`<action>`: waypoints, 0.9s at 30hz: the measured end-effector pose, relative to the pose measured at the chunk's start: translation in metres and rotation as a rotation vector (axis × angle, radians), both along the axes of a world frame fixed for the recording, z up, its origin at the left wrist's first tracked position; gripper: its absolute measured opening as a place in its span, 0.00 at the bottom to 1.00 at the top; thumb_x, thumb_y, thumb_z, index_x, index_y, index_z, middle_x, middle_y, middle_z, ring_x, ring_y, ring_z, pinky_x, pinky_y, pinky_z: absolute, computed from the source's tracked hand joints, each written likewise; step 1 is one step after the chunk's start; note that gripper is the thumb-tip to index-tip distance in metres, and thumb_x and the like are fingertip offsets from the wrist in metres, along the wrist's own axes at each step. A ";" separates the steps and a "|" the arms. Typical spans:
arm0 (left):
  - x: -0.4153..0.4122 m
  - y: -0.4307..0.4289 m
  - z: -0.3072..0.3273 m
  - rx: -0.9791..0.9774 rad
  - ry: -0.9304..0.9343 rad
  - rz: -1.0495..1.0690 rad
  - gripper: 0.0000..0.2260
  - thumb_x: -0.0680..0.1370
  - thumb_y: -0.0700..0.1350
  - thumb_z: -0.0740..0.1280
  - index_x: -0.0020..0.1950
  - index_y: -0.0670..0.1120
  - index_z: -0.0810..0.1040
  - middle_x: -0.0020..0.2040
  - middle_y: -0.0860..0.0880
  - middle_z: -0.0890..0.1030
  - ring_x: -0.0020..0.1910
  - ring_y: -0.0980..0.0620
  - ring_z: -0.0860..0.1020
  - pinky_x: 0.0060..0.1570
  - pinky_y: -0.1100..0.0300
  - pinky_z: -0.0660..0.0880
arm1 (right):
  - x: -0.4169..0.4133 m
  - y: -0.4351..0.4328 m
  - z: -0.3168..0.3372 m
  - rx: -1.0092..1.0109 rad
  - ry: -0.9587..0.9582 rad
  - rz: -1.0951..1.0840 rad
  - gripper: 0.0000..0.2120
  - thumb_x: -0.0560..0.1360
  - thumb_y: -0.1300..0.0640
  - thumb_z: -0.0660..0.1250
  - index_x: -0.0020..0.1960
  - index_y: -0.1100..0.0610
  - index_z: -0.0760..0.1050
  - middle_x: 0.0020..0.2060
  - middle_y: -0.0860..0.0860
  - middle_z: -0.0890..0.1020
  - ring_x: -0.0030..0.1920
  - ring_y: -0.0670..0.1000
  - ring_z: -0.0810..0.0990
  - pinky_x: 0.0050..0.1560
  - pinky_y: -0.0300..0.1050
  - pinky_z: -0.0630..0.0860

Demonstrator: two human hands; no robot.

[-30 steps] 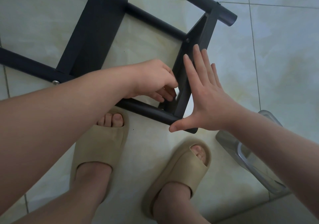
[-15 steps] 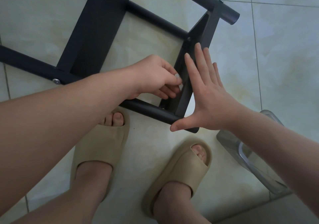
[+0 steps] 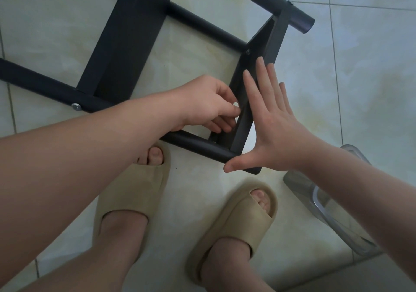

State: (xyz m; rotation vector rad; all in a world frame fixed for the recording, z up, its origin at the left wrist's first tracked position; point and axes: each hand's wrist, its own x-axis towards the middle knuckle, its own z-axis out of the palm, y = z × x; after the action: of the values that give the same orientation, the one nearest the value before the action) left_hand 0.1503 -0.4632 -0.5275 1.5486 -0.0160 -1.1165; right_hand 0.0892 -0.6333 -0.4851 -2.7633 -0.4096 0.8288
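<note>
- The floor (image 3: 371,78) fills the whole view: large, pale, glossy tiles with faint green and cream marbling, divided by thin dark grout lines. The light on it is dim and cool.
- A black metal frame of round tubes and flat cross plates (image 3: 126,51) lies on this floor, running from the upper left to the near centre, just ahead of the person's feet. One open tube end points to the upper right.
- A pair of beige foam slides stands on the tiles below the frame. The left slide (image 3: 135,192) has its toe just beside the near tube, and the right slide (image 3: 236,219) sits a little further back.
- A clear plastic object with a curved rim (image 3: 333,213) rests on the floor at the right, partly hidden behind the right forearm.
- The right hand (image 3: 276,129) is flat with straight fingers. Its palm presses on the outer face of the frame's end plate (image 3: 270,42), and its thumb is spread across the near tube's end.
- The left hand (image 3: 207,102) has its fingertips bunched together against the inner face of that plate. Whether they pinch a small part I cannot tell.
- A silver bolt head (image 3: 76,106) shows on the left tube.
- A small screw (image 3: 248,51) sits at the plate's upper joint.
</note>
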 end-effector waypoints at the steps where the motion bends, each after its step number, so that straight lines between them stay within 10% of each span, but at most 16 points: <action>1: 0.000 0.000 0.000 0.000 -0.001 0.004 0.02 0.80 0.41 0.69 0.47 0.45 0.79 0.35 0.47 0.85 0.37 0.51 0.85 0.37 0.61 0.80 | 0.000 0.000 0.000 0.001 0.000 -0.001 0.74 0.55 0.16 0.63 0.81 0.57 0.32 0.79 0.52 0.28 0.77 0.52 0.24 0.77 0.56 0.31; 27: 0.004 0.003 -0.006 -0.003 0.236 -0.092 0.06 0.82 0.38 0.63 0.47 0.42 0.76 0.36 0.43 0.85 0.38 0.46 0.86 0.36 0.58 0.81 | 0.001 0.000 0.000 -0.002 0.005 0.004 0.74 0.55 0.16 0.63 0.81 0.57 0.32 0.79 0.52 0.28 0.77 0.53 0.24 0.77 0.57 0.32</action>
State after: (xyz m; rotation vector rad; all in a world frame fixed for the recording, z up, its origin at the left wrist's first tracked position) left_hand 0.1543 -0.4604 -0.5330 1.4172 0.0708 -1.3660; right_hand 0.0897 -0.6338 -0.4850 -2.7620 -0.4133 0.8374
